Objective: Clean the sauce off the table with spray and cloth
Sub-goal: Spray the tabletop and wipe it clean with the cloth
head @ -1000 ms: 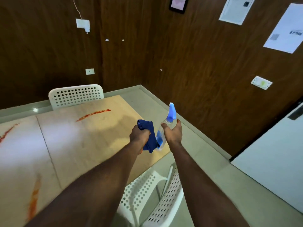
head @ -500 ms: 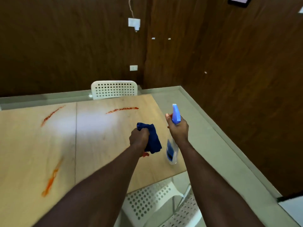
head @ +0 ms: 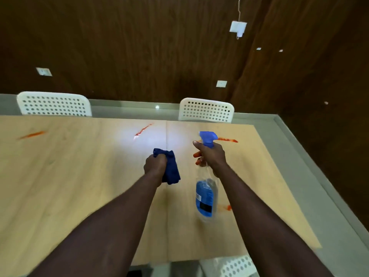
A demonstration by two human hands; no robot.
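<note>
We see the bench (head: pixel 79 186) filling the view, wood top, sauce in several places. The spray bottle (head: pixel 205 198) is held above the bench's right part, trigger head up, near the far right streak (head: pixel 227 139), probably the first target. Right hand (head: pixel 212 156) curls round the bottle's neck, and we judge it ready to squeeze. Cloth (head: pixel 171 168) is bunched in the left hand (head: pixel 155 163), a tight fist just beside the bottle, ready to wipe. Middle streak (head: pixel 143 129), left streak (head: pixel 33 134) and small spot (head: pixel 227 207) unwiped.
</note>
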